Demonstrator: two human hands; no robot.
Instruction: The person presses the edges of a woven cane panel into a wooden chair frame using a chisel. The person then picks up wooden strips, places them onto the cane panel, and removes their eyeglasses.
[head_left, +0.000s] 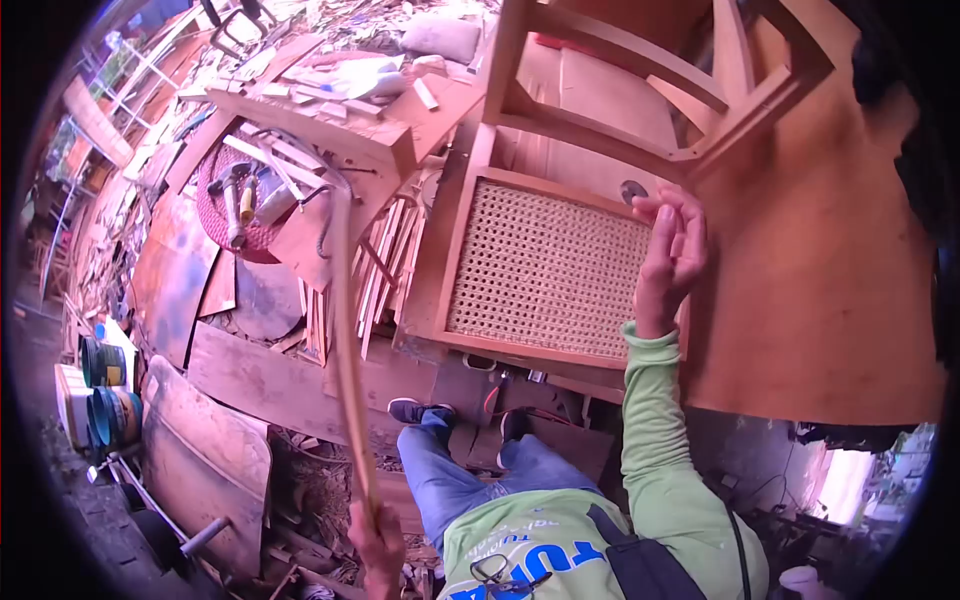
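A long curved strip of light wood (347,330) rises from my left hand (376,540), whose fingers are wrapped round its lower end. My right hand (673,248) is over the right side of a woven cane panel (545,270) set in a wooden frame. Its fingers are loosely bent and partly apart, with nothing clearly visible between them. Close to those fingertips is a small dark round disc (632,190); whether they touch it is unclear.
Behind the panel stands a wooden chair frame (620,60). A large brown sheet (810,290) spreads at the right. On the left, a hammer (233,210) and other tools lie on a round red seat (215,180). Wood scraps and buckets (113,415) are farther left.
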